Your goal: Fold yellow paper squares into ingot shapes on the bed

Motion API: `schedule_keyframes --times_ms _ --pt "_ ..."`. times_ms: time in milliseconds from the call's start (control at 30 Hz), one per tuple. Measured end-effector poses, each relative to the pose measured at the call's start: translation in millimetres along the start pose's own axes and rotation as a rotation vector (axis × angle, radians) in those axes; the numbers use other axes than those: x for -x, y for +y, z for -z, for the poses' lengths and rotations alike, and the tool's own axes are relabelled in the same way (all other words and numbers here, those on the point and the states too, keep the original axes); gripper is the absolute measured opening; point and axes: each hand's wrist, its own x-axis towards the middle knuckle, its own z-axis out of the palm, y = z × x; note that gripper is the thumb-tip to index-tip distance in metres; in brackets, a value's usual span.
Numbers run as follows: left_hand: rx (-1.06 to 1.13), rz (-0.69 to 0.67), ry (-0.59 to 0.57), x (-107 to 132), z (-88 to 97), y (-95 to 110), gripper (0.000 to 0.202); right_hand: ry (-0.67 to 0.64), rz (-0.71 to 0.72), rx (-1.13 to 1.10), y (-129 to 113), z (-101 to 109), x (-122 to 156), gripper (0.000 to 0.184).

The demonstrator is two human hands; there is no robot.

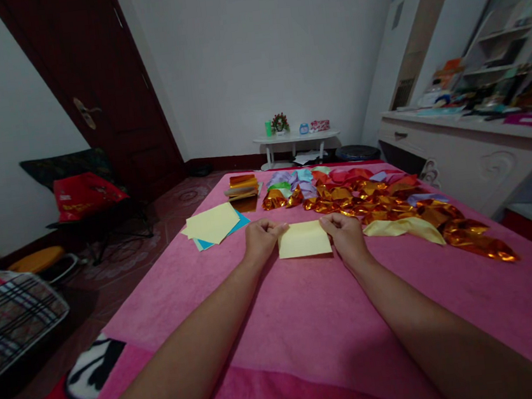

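Note:
A pale yellow sheet of paper (304, 241) is held between my two hands, just above or on the pink cloth (279, 313). My left hand (261, 237) pinches its upper left corner with thumb and finger. At the upper right corner, my right hand (344, 232) grips it the same way. The sheet's far part looks bent or creased. Left of my left hand lies a loose stack of yellow and blue paper (214, 224). Crumpled gold foil pieces (343, 202) spread out beyond and right of my right hand, with a folded yellow paper strip (404, 227) close by.
A stack of gold foil sheets (242, 192) sits at the far left of the cloth. Behind the foil pieces are crumpled red, purple and green papers (287, 181). A cluttered white cabinet (470, 138) stands right; a chair with a red bag (87, 195) stands left.

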Motion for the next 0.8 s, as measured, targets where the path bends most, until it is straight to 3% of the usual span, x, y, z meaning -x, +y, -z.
schedule_keyframes --times_ms 800 --pt "0.127 0.018 -0.039 -3.5 1.1 -6.7 0.033 0.003 -0.037 -0.040 -6.6 -1.6 2.7 0.026"
